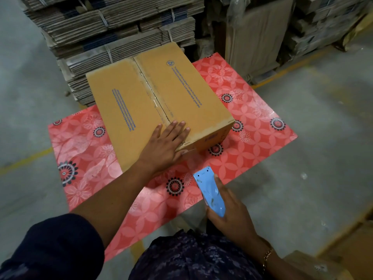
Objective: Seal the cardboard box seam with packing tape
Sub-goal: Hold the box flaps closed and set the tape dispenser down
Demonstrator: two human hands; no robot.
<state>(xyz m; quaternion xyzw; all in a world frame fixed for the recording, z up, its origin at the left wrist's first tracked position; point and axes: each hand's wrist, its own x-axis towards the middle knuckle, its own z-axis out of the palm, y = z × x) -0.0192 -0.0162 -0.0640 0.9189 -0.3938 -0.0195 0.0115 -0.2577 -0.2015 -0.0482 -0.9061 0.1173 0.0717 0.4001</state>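
A closed brown cardboard box (181, 93) with blue print lies on a red flowered sheet (252, 142). Clear tape (153, 98) runs along its middle seam from the far end to the near edge. My left hand (164, 147) lies flat, fingers spread, on the box's near end over the seam and the corner. My right hand (230, 215) is below and to the right of the box, apart from it, and grips a light blue tape dispenser (210, 191) with its toothed blade pointing toward the box. The tape roll itself is hidden.
Tall stacks of bundled flat cardboard (113, 29) stand right behind the box. More cardboard and wrapped bundles (302, 33) stand at the back right. Grey concrete floor (323, 158) with a yellow line surrounds the sheet. A carton (347, 249) sits at the lower right.
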